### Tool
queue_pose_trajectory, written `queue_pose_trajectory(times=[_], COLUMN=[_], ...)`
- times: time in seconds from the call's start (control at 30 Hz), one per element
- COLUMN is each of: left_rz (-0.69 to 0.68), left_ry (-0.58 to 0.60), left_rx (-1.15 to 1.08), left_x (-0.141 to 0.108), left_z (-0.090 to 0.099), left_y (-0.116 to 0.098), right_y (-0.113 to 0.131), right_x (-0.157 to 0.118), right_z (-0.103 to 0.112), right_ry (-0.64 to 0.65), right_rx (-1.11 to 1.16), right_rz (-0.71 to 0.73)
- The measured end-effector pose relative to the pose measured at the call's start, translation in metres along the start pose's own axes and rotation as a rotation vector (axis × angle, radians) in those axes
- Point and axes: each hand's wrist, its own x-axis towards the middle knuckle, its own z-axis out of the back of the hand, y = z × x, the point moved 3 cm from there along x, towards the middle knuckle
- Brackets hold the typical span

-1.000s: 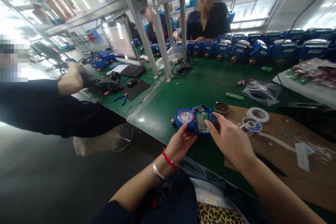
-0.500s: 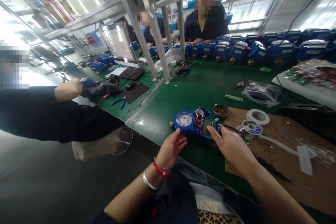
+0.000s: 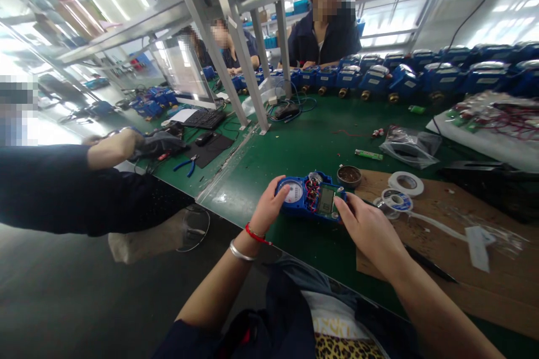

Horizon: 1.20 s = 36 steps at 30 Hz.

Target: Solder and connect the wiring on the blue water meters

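Note:
A blue water meter (image 3: 290, 212) lies uncovered at the front of the green bench, showing a round dial, a bundle of wires (image 3: 312, 190) and a circuit board with a grey display (image 3: 326, 200). My left hand (image 3: 269, 207) grips the dial end, its thumb over the dial and its fingers behind the housing. On the other end, my right hand (image 3: 364, 224) is closed around the housing, with the thumb at the board's edge and the fingertips hidden. Just beyond the right hand stands a small round tin (image 3: 349, 175) with brown contents.
To the right, cardboard (image 3: 379, 258) carries tape rolls (image 3: 405, 183) and a dark thin tool (image 3: 432, 263). Several blue meters (image 3: 374, 79) line the back. Metal posts (image 3: 236, 56) rise at left-centre, near blue-handled pliers (image 3: 186, 165). A co-worker's arm (image 3: 113, 148) reaches in from the left.
My left hand has moved from the meter's near side to its dial end, thumb now over the dial. My right hand stays on the board end. The whole view has shifted slightly.

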Motion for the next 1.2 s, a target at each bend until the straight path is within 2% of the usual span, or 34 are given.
queue_pose_trajectory(times=[0.17,0.4,0.77,0.97,1.2], left_rz=[-0.053,-0.088,-0.095,-0.099,-0.093], left_ry=[0.016,0.016,0.016,0.019,0.025], left_rx=[0.101,0.146,0.161,0.169,0.187], left_x=[-0.002,-0.003,-0.003,-0.004,-0.003], left_z=[-0.005,-0.005,-0.005,-0.005,-0.004], left_y=[0.004,0.004,0.004,0.005,0.003], right_y=[0.014,0.031,0.045,0.044,0.045], right_x=[0.001,0.004,0.01,0.013,0.019], right_z=[0.01,0.015,0.023,0.023,0.012], right_ry=[-0.142,-0.223,-0.196,-0.196,-0.105], right_rx=[-0.089,-0.225,-0.337,-0.293,-0.209], right_rz=[0.063,0.101,0.11,0.101,0.108])
